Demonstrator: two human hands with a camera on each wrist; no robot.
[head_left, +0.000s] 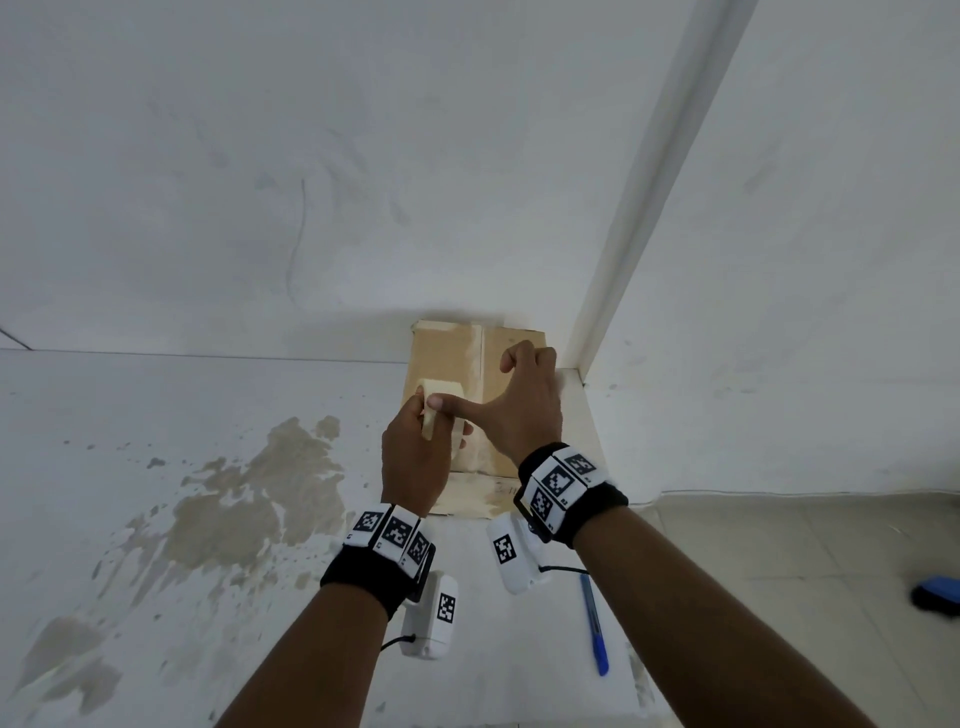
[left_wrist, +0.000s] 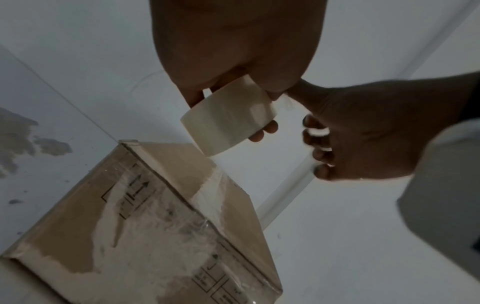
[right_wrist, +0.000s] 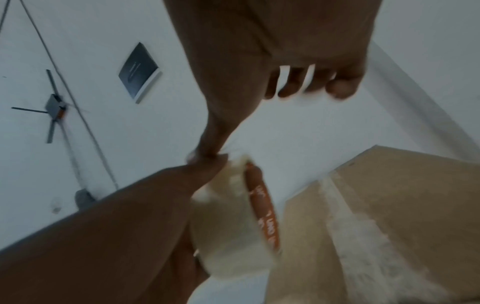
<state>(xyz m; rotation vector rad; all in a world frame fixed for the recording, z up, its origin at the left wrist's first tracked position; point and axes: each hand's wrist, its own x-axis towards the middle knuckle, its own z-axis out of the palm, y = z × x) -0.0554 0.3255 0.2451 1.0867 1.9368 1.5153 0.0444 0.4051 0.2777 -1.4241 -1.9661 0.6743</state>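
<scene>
Tape roll (head_left: 436, 402) sits gripped in the left hand (head_left: 413, 462); the right hand (head_left: 527, 410), fingers curled empty, thumbs its rim from 3 o'clock — seemingly hunting the end. Next, likely: peel it toward the cardboard box (head_left: 447, 353).

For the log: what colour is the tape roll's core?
Orange with white lettering; the tape roll's core shows best in the right wrist view.

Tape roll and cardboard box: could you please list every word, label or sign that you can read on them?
On the cardboard box: two upward arrows in a frame; small print beside other symbols is too blurred to read.
On the tape roll: white lettering on its orange core, too blurred to read.
</scene>
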